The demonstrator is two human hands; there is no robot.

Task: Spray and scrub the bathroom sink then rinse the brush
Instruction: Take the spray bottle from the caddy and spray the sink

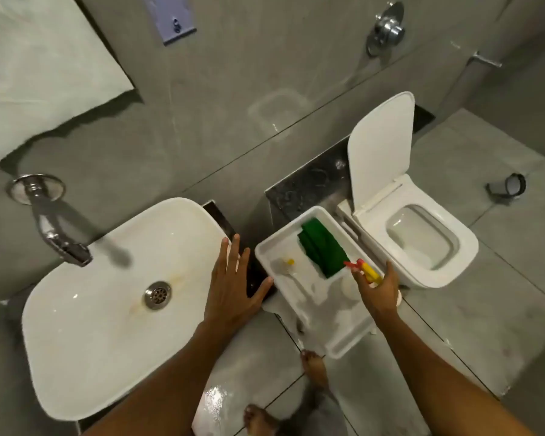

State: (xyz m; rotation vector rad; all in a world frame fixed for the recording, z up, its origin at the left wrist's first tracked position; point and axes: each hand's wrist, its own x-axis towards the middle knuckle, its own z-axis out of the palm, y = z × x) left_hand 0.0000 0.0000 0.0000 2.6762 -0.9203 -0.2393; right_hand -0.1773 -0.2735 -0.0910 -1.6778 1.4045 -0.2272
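No readable writing; left hand (233, 286) fingers spread wide, right hand (378, 291) fingers around spray bottle (364, 270).

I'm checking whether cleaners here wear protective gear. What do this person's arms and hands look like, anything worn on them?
Nothing is worn. The left hand and the right hand are both bare, with no gloves. Both forearms are bare as far as the bottom edge of the picture, with no sleeves in view. No watch, bracelet or ring shows on the sides that face the camera.
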